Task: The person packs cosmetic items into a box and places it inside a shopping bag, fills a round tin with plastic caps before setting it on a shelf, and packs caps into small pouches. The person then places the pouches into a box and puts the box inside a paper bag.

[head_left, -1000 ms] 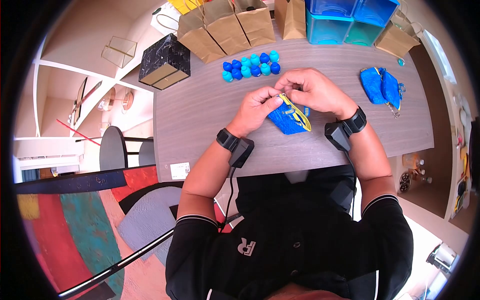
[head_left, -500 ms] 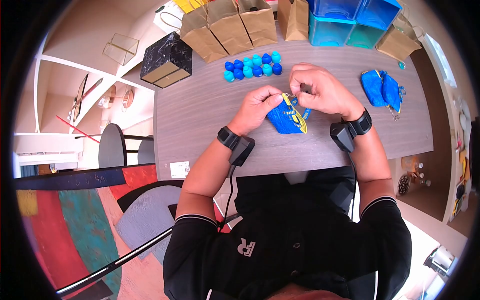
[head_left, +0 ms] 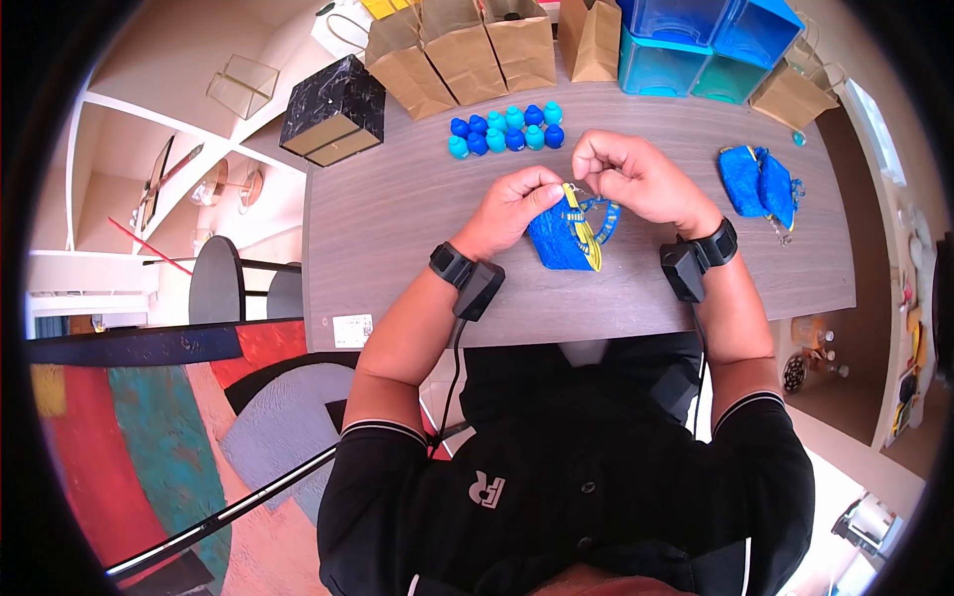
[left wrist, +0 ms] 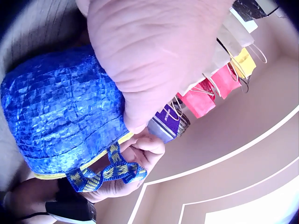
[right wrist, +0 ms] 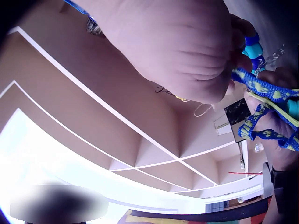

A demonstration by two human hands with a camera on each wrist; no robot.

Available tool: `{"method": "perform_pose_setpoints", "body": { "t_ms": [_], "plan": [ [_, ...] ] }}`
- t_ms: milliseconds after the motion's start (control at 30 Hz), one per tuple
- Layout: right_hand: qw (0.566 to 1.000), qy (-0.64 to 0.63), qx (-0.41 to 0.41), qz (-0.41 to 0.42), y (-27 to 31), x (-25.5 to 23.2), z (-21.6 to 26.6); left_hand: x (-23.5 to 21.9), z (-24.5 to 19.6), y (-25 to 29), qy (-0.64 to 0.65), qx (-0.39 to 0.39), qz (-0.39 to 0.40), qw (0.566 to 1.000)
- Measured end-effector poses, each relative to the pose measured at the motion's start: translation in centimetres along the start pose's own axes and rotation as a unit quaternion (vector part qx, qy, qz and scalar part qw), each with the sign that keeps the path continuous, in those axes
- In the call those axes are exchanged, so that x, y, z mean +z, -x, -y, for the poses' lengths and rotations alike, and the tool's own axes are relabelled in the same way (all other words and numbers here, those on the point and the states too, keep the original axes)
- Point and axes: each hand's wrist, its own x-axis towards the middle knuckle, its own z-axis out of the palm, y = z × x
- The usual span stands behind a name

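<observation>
A small blue woven pouch (head_left: 558, 241) with a yellow zipper edge hangs over the table's near middle. My left hand (head_left: 509, 211) pinches it at its upper corner between thumb and fingers. A blue-and-yellow patterned strap (left wrist: 117, 171) loops from the yellow edge and, in the right wrist view, runs up to the fingertips of my right hand (right wrist: 182, 56), which pinch it. In the head view, my right hand (head_left: 641, 179) is just right of the pouch, fingers curled. A thin silver chain (head_left: 579, 188) shows at the corner between both hands.
Small round-topped dark blue and turquoise pieces (head_left: 506, 132) stand in two rows beyond the hands. Two more blue pouches (head_left: 740, 183) lie at the right. Brown paper bags (head_left: 467, 60), a black marbled box (head_left: 338, 104) and stacked blue and teal bins (head_left: 664, 68) line the back.
My right hand has drawn away from my left, up and to the right, and the strap now shows spread out between them. My left hand keeps its grip on the pouch.
</observation>
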Motion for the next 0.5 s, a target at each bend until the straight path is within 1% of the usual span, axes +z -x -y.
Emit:
{"method": "perform_pose_setpoints", "body": {
  "t_ms": [67, 100, 167, 300, 367, 400, 467, 500],
  "plan": [
    [0.999, -0.031, 0.002, 0.013, -0.1, -0.4, -0.1, 0.4, 0.0, -0.1, 0.007, 0.03, -0.008, 0.999],
    [0.999, -0.028, 0.003, 0.015, -0.1, -0.4, -0.1, 0.4, 0.1, -0.2, 0.009, 0.033, -0.01, 0.999],
    [0.997, -0.04, 0.053, 0.038, -0.2, -0.2, -0.3, 0.3, 0.2, -0.3, 0.017, 0.04, -0.006, 0.999],
    [0.995, -0.031, 0.079, 0.051, -0.7, -0.3, -2.2, 0.3, 0.1, -0.2, 0.01, 0.055, -0.015, 0.998],
    [0.988, -0.122, 0.078, 0.044, -0.9, -0.3, -2.4, 0.2, 0.3, -0.3, 0.003, 0.064, -0.013, 0.998],
    [0.989, -0.118, 0.079, 0.047, -0.9, -0.3, -2.6, 0.2, 0.4, -0.3, 0.005, 0.068, -0.015, 0.998],
    [0.976, -0.15, 0.15, 0.056, -0.7, -0.4, -2.6, 0.0, 0.7, -0.4, 0.007, 0.056, 0.002, 0.998],
    [0.976, -0.145, 0.151, 0.059, -0.6, -0.2, -2.4, -0.1, 0.8, -0.5, 0.009, 0.06, 0.0, 0.998]
  ]
}}
